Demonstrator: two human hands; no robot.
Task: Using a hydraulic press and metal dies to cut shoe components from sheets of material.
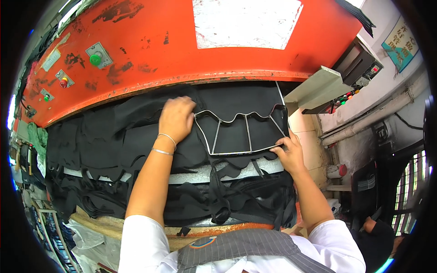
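Note:
A metal cutting die (249, 132) with a wavy far edge and inner cross bars lies on black sheet material (236, 98). My right hand (291, 152) grips its right end, thumb on the near rail and the other fingers around the outer side. At the die's far left corner, my left hand (177, 118) is over the black sheet, its fingers smeared by motion. Whether those fingers pinch the material cannot be made out.
Black offcut strips (195, 202) hang along the near side. Behind stands an orange machine beam (159, 50) with a green button (95, 59) and a red button (63, 83). A grey metal bracket (318, 88) juts in at right. Another person (373, 239) is at lower right.

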